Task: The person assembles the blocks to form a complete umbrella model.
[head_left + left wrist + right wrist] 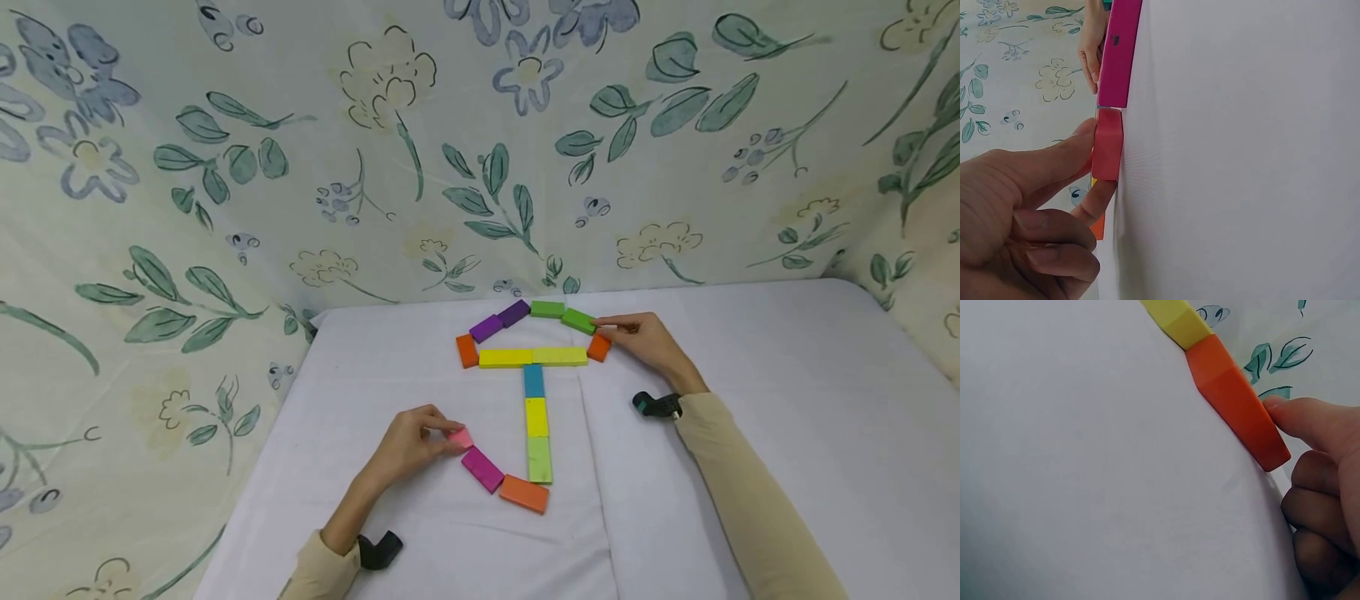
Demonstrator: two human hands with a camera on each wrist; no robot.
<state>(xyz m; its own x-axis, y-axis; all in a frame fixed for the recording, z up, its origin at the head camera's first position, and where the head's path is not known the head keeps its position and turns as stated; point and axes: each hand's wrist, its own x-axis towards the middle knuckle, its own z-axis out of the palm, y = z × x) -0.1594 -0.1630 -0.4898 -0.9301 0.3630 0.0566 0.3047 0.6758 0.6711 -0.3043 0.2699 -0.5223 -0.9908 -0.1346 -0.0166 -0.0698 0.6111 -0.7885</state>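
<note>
My left hand (408,442) pinches a small pink block (461,437) between thumb and fingers, at the upper end of a curved row. Its end meets a magenta block (482,470), and an orange block (524,493) follows. In the left wrist view, the pink block (1108,145) stands against the magenta one, thumb along its side. My right hand (643,340) reaches its straight index finger to the end of a green block (579,321). Its thumb touches the red-orange block (1235,400) in the right wrist view, the other fingers curled.
Two yellow blocks (532,357) form a crossbar, with blue (533,381), yellow and light green (539,460) blocks running down from it. Purple (487,327) and green (547,309) blocks arch above; another red-orange block (467,351) ends the left side. A floral cloth wall stands behind the white table (780,400).
</note>
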